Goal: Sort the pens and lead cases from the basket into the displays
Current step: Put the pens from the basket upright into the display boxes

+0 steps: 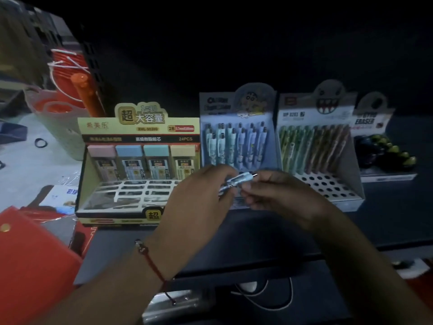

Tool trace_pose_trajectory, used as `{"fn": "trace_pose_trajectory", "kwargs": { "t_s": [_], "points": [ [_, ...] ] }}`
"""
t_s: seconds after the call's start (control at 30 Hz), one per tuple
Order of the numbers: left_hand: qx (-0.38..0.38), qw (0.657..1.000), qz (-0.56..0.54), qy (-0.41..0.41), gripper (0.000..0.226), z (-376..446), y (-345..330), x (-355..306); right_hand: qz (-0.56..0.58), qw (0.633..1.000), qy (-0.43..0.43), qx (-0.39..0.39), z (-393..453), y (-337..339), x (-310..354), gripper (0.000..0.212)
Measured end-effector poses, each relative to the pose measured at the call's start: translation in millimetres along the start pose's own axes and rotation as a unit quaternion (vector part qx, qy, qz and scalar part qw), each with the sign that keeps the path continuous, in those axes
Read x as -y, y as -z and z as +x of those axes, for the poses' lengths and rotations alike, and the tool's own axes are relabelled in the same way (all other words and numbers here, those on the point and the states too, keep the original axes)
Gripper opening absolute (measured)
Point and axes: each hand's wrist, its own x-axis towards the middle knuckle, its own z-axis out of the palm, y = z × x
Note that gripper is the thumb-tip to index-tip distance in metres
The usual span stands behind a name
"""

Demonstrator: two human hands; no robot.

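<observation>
Both hands meet in front of the middle display and hold one light blue pen level between them. My left hand grips its body and my right hand pinches the end near its metal tip. The blue pen display behind holds several matching pens upright. To its left a yellow lead case display carries a back row of pastel-capped cases above empty slots. On the right, a grey pen display holds several patterned pens, with empty holes in front. A pale basket stands at the far left.
An eraser display with dark and green erasers stands at the far right. Red folders lie at the lower left. Red cups and an orange tube sit in and behind the basket. A black hair tie lies on the table.
</observation>
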Motion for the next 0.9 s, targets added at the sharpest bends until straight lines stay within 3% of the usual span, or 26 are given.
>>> {"fn": "trace_pose_trajectory", "kwargs": {
  "t_s": [0.27,0.43,0.53,0.7,0.9],
  "points": [
    [0.013,0.999,0.011,-0.033,0.031,-3.8,-7.0,-14.5,0.124,0.991,0.038,-0.041,-9.6,0.1,0.7,0.019],
    [0.039,0.99,0.111,-0.078,0.053,-8.3,-14.2,-18.6,0.17,0.969,0.077,-0.159,-9.2,15.8,4.2,0.012],
    [0.077,0.98,0.165,-0.08,0.065,-14.1,-21.0,-19.8,0.135,0.954,0.148,-0.222,-10.1,20.6,6.7,0.027],
    [0.109,0.972,0.196,-0.076,0.072,-16.3,-27.4,-16.6,0.075,0.929,0.24,-0.271,0.8,6.1,19.8,0.01],
    [0.132,0.964,0.214,-0.087,0.07,-18.9,-29.3,-10.9,-0.033,0.92,0.28,-0.271,24.7,-14.3,13.1,0.01]
  ]
}}
